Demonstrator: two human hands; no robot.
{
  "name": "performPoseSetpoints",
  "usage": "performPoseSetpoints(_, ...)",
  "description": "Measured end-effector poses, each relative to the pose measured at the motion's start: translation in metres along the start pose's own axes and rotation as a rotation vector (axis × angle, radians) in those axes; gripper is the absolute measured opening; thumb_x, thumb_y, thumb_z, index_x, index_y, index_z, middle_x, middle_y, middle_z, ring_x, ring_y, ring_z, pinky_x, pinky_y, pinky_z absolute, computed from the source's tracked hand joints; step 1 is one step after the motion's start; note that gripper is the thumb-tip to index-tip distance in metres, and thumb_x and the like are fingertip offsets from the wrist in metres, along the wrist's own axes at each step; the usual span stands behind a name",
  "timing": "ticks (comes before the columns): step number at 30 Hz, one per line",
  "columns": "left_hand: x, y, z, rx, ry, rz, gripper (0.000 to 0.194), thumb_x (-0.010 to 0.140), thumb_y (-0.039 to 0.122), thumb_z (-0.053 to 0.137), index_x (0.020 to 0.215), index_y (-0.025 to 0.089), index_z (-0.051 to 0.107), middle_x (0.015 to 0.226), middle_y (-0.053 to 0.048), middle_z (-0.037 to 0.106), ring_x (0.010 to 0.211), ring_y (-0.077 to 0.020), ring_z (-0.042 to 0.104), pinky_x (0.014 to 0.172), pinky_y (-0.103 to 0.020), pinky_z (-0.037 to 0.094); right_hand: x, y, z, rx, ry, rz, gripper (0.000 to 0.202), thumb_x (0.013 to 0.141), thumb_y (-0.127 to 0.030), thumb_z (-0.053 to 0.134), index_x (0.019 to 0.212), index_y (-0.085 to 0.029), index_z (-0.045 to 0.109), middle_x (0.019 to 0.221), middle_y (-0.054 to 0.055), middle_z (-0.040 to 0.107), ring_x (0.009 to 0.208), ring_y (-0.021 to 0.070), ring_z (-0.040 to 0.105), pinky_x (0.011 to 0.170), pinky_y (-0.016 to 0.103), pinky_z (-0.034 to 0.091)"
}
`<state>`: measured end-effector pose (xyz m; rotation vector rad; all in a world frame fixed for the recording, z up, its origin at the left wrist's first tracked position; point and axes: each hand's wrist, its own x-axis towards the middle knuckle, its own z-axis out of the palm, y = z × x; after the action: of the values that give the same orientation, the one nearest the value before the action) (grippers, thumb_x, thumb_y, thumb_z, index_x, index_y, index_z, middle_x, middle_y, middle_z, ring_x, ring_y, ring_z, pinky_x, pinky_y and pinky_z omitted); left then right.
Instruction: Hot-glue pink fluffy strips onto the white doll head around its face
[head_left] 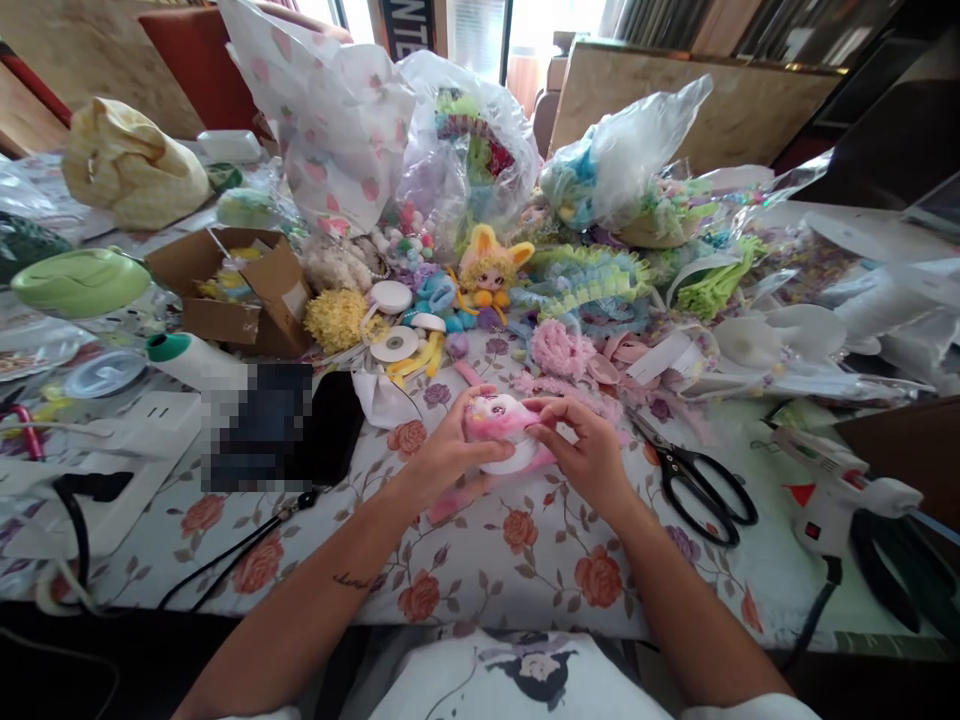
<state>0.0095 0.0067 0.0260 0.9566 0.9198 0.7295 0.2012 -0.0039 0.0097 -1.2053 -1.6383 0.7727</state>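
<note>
A small pink and white doll head [504, 418], with a printed eye showing, lies on its side between my hands over the flowered tablecloth. My left hand [459, 445] is wrapped round its left side, thumb across the white part. With thumb and forefinger, my right hand [574, 440] pinches the pink edge at its right side. Pink fuzzy trim [577, 392] lies just behind my right hand. Black-handled scissors [694, 480] rest to the right, blades pointing away from me.
A white hot glue gun [832, 490] stands at the right. On the left are a black phone [330, 425], a power strip [150, 430] and a cardboard box [247, 290]. Behind, a yellow bunny-eared doll [491, 265], ribbon rolls, a pink yarn ball [561, 348] and plastic bags crowd the table.
</note>
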Motion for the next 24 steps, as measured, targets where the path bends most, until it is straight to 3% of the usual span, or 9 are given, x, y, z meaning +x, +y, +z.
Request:
performPoseSetpoints(5, -0.003, 0.003, 0.001, 0.095, 0.059, 0.072, 0.076, 0.07, 0.027, 0.076, 0.134, 0.028, 0.036, 0.091, 0.0, 0.062, 0.08, -0.0164, 0.06, 0.067, -0.025, 0.047, -0.005, -0.01, -0.004, -0.308, 0.081, -0.232, 0.007, 0.088, -0.026, 0.06, 0.083, -0.022, 0.062, 0.074, 0.003, 0.067, 0.066, 0.0161, 0.06, 0.059, 0.028, 0.048)
performPoseSetpoints(11, -0.001, 0.003, 0.003, 0.164, 0.168, 0.14, 0.076, 0.071, 0.033, 0.077, 0.134, 0.028, 0.036, 0.111, -0.003, 0.057, 0.09, -0.0162, 0.059, 0.078, -0.026, 0.046, -0.008, -0.031, -0.005, -0.18, 0.109, -0.13, 0.004, 0.084, -0.027, 0.067, 0.086, -0.024, 0.064, 0.078, 0.002, 0.068, 0.067, 0.0158, 0.06, 0.055, 0.026, 0.049)
performPoseSetpoints(15, 0.002, -0.002, 0.005, 0.02, 0.14, 0.137, 0.072, 0.071, 0.032, 0.077, 0.13, 0.026, 0.036, 0.109, -0.003, 0.058, 0.089, -0.0149, 0.059, 0.077, -0.025, 0.047, -0.01, -0.041, 0.002, -0.222, 0.137, -0.326, 0.011, 0.085, -0.017, 0.063, 0.092, -0.025, 0.064, 0.079, 0.003, 0.069, 0.068, 0.017, 0.062, 0.058, 0.029, 0.05)
performPoseSetpoints(19, 0.004, -0.01, 0.007, -0.257, 0.036, 0.113, 0.068, 0.073, 0.033, 0.074, 0.131, 0.03, 0.037, 0.088, 0.003, 0.058, 0.074, -0.0114, 0.055, 0.066, -0.022, 0.045, -0.013, -0.046, 0.015, -0.318, 0.006, -0.566, 0.022, 0.086, -0.007, 0.055, 0.1, -0.023, 0.061, 0.082, 0.005, 0.07, 0.075, 0.0179, 0.064, 0.067, 0.032, 0.053)
performPoseSetpoints(24, 0.0, -0.009, 0.011, -0.41, 0.028, -0.003, 0.055, 0.074, 0.036, 0.068, 0.125, 0.029, 0.047, 0.072, 0.004, 0.05, 0.061, -0.0114, 0.047, 0.057, -0.024, 0.039, -0.016, -0.043, 0.031, -0.576, -0.131, -0.701, 0.019, 0.089, -0.006, 0.046, 0.095, -0.017, 0.06, 0.079, 0.006, 0.067, 0.074, 0.0177, 0.061, 0.066, 0.032, 0.051)
